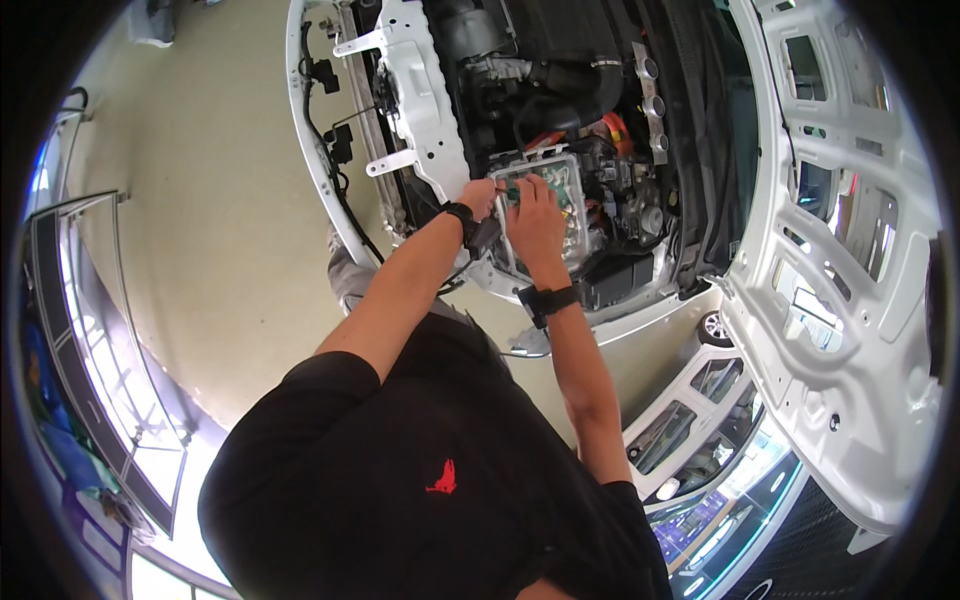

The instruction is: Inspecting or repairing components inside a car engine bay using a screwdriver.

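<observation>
My left hand [481, 197] is closed at the near-left corner of an open metal-rimmed box [508, 250] in the engine bay. Its fingers are pinched together; what lies in them is too small to make out. Beside it, my right hand [536, 218] reaches over the box with bent fingers. Their tips are down at a green circuit board [560, 185] with wiring inside. Whatever those fingertips grip is hidden. Dark bands circle both wrists.
A white front crossmember [425, 100] runs along the left of the bay. Black hoses [570, 105] and orange cables [618, 130] lie beyond the box. The raised white hood [850, 350] stands at right. A white vehicle [665, 440] is behind; a framed rack [75, 330] stands left.
</observation>
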### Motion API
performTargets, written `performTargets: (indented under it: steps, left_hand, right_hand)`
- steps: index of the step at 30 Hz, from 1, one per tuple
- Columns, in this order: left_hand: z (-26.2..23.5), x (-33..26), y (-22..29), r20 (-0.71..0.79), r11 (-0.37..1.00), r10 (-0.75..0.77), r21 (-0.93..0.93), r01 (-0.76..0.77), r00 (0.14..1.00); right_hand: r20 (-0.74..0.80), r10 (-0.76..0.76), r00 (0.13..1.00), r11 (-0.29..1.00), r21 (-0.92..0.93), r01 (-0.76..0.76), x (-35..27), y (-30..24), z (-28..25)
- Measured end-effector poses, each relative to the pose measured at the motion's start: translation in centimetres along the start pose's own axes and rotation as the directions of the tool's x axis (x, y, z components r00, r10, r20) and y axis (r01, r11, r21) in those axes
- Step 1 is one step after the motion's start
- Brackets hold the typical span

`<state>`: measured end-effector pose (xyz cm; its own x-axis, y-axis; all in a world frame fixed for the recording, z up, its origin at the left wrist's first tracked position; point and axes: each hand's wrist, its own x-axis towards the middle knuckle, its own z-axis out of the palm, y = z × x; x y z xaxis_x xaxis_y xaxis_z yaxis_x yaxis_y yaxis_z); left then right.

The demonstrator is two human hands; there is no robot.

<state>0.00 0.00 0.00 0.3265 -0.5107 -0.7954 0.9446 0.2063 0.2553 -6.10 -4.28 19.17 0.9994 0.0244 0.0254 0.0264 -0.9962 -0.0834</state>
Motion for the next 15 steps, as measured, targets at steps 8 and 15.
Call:
performTargets:
  steps: [8,15]
  left_hand:
    - [0.4,-1.0,0.7,-0.004,0.998,0.012,-0.065,-0.013,1.000]
    - [0.5,-2.3,0.8,0.031,0.996,-0.008,-0.090,0.011,0.999]
  right_hand:
    - [0.102,0.123,0.987,0.981,0.135,-0.136,0.8,-0.8,-0.3]
    - [-0.072,-0.035,0.997,0.999,0.035,0.038,0.3,-0.1,-0.2]
